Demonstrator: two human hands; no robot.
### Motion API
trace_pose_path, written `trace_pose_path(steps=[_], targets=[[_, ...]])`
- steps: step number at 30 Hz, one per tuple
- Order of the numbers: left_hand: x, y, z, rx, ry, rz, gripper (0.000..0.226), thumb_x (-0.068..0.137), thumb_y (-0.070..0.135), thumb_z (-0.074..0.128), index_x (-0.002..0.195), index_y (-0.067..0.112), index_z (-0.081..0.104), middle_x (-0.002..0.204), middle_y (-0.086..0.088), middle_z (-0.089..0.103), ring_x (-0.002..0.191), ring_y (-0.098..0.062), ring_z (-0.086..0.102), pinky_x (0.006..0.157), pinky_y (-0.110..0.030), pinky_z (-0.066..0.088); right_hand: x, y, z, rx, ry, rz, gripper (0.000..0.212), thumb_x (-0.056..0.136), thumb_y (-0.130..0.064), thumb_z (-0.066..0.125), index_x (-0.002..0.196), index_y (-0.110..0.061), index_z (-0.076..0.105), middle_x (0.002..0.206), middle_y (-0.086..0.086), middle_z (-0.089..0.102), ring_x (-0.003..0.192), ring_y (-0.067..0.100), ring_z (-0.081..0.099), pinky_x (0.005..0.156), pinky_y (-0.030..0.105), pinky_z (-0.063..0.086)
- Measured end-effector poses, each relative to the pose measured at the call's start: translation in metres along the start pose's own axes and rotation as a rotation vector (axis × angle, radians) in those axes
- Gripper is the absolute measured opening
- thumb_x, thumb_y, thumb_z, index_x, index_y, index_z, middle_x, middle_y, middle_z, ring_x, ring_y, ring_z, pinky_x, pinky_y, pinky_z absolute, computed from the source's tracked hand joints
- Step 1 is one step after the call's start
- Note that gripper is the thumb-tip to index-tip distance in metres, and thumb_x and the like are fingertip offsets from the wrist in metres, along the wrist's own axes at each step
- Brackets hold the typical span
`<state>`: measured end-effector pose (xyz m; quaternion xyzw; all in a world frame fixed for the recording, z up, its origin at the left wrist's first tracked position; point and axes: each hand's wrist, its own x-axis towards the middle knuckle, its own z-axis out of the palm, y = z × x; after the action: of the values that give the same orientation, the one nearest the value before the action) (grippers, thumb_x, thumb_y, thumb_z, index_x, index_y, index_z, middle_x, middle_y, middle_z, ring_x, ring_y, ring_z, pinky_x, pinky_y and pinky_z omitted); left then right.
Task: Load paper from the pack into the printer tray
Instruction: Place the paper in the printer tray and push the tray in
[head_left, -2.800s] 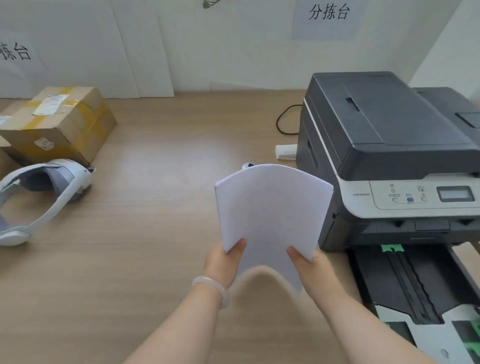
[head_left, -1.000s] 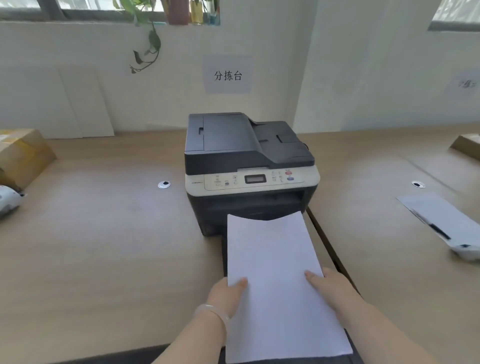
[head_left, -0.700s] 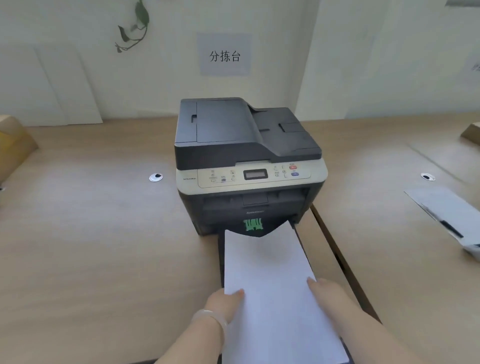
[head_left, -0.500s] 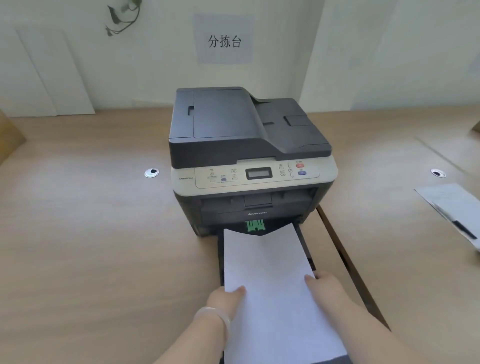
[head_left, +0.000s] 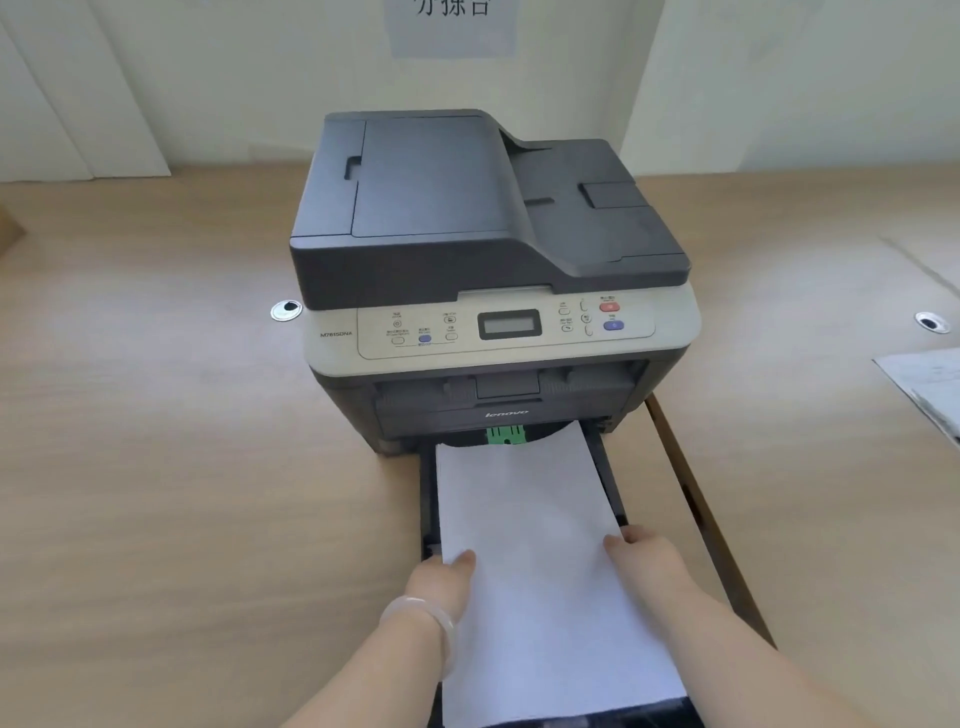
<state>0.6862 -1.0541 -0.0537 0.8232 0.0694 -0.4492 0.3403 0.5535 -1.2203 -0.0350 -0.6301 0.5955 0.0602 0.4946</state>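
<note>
A white stack of paper (head_left: 535, 545) lies along the pulled-out black printer tray (head_left: 608, 488), its far end near the green guide (head_left: 505, 434) at the printer's mouth. My left hand (head_left: 441, 582) grips the stack's left edge, thumb on top. On the right edge, my right hand (head_left: 644, 558) holds the stack the same way. The dark grey and beige printer (head_left: 488, 249) stands straight ahead on the wooden table (head_left: 156, 467).
A paper pack wrapper with sheets (head_left: 930, 384) lies at the right edge of the table. Two round cable grommets (head_left: 285, 310) (head_left: 931, 322) sit in the tabletop. A seam between two tables (head_left: 691, 499) runs just right of the tray. White boards lean on the wall at back left.
I carried the stack from left of the printer to its front. Over the last second it came down into the tray and slid toward the printer, and my view moved closer.
</note>
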Motion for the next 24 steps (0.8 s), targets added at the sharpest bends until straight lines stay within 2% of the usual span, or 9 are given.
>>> trace_pose_path(steps=[1, 2, 5, 9, 12, 14, 17, 21, 24], targets=[[0.000, -0.001, 0.002, -0.011, -0.002, -0.007, 0.048, 0.096, 0.033, 0.045, 0.133, 0.003, 0.045, 0.101, 0.000, 0.061, 0.102, -0.027, 0.052, 0.082, -0.022, 0.033, 0.003, 0.001, 0.000, -0.005, -0.009, 0.013, 0.023, 0.091, -0.013, 0.046, 0.100, -0.002, 0.064, 0.089, 0.018, 0.063, 0.076, 0.030, 0.054, 0.068, 0.030, 0.041], [0.000, -0.001, 0.004, -0.011, -0.002, -0.014, 0.047, 0.096, 0.032, 0.045, 0.132, 0.003, 0.046, 0.100, 0.000, 0.061, 0.102, -0.027, 0.052, 0.083, -0.023, 0.034, 0.006, 0.002, -0.001, -0.009, -0.018, 0.029, 0.023, 0.089, -0.012, 0.046, 0.099, -0.001, 0.064, 0.086, 0.017, 0.062, 0.074, 0.029, 0.053, 0.067, 0.030, 0.040], [-0.004, -0.003, 0.004, 0.011, 0.008, -0.036, 0.051, 0.095, 0.035, 0.045, 0.136, 0.004, 0.041, 0.134, -0.009, 0.053, 0.123, -0.027, 0.049, 0.097, -0.025, 0.035, 0.009, 0.005, -0.004, 0.001, -0.034, 0.062, 0.023, 0.085, -0.011, 0.047, 0.095, 0.002, 0.063, 0.079, 0.013, 0.056, 0.070, 0.027, 0.048, 0.064, 0.028, 0.036], [-0.009, -0.002, 0.000, -0.051, 0.011, 0.032, 0.047, 0.095, 0.033, 0.045, 0.134, 0.008, 0.045, 0.132, -0.007, 0.055, 0.113, -0.027, 0.051, 0.088, -0.024, 0.034, 0.008, 0.009, -0.006, 0.086, -0.023, -0.010, 0.018, 0.087, -0.016, 0.048, 0.092, -0.005, 0.061, 0.075, 0.013, 0.053, 0.067, 0.026, 0.047, 0.063, 0.030, 0.036], [-0.012, -0.001, 0.000, -0.083, 0.018, 0.034, 0.051, 0.094, 0.034, 0.047, 0.138, 0.009, 0.041, 0.136, -0.007, 0.052, 0.123, -0.028, 0.048, 0.091, -0.026, 0.033, 0.006, 0.010, -0.007, 0.112, -0.017, -0.076, 0.015, 0.090, -0.019, 0.047, 0.079, -0.019, 0.057, 0.070, 0.011, 0.057, 0.061, 0.026, 0.050, 0.060, 0.028, 0.039], [-0.012, -0.003, 0.002, -0.115, 0.014, 0.036, 0.047, 0.094, 0.034, 0.048, 0.134, 0.009, 0.046, 0.123, -0.006, 0.057, 0.113, -0.027, 0.051, 0.090, -0.026, 0.035, 0.006, 0.012, -0.007, 0.110, -0.017, -0.106, 0.017, 0.092, -0.021, 0.047, 0.078, -0.022, 0.055, 0.070, 0.008, 0.061, 0.061, 0.023, 0.054, 0.056, 0.027, 0.041], [-0.014, -0.006, 0.004, -0.175, 0.014, 0.049, 0.039, 0.093, 0.034, 0.048, 0.125, 0.011, 0.054, 0.100, 0.002, 0.058, 0.097, -0.023, 0.052, 0.086, -0.028, 0.037, 0.004, 0.017, -0.006, 0.142, -0.005, -0.126, 0.016, 0.092, -0.022, 0.047, 0.083, -0.017, 0.060, 0.081, 0.016, 0.066, 0.070, 0.025, 0.060, 0.061, 0.029, 0.045], [-0.011, 0.000, 0.000, -0.126, 0.009, 0.032, 0.053, 0.093, 0.038, 0.047, 0.138, 0.010, 0.043, 0.134, -0.005, 0.053, 0.122, -0.027, 0.048, 0.102, -0.032, 0.036, 0.009, 0.014, -0.004, 0.120, -0.025, -0.108, 0.020, 0.093, -0.021, 0.047, 0.075, -0.022, 0.055, 0.073, 0.007, 0.060, 0.066, 0.022, 0.055, 0.060, 0.028, 0.041], [-0.005, 0.009, -0.003, -0.077, 0.017, 0.015, 0.058, 0.093, 0.041, 0.044, 0.142, 0.011, 0.037, 0.143, -0.007, 0.045, 0.129, -0.029, 0.043, 0.104, -0.035, 0.033, 0.017, 0.003, -0.002, 0.067, -0.031, -0.128, 0.018, 0.092, -0.020, 0.045, 0.077, -0.014, 0.053, 0.066, 0.008, 0.049, 0.060, 0.022, 0.044, 0.055, 0.028, 0.034]])
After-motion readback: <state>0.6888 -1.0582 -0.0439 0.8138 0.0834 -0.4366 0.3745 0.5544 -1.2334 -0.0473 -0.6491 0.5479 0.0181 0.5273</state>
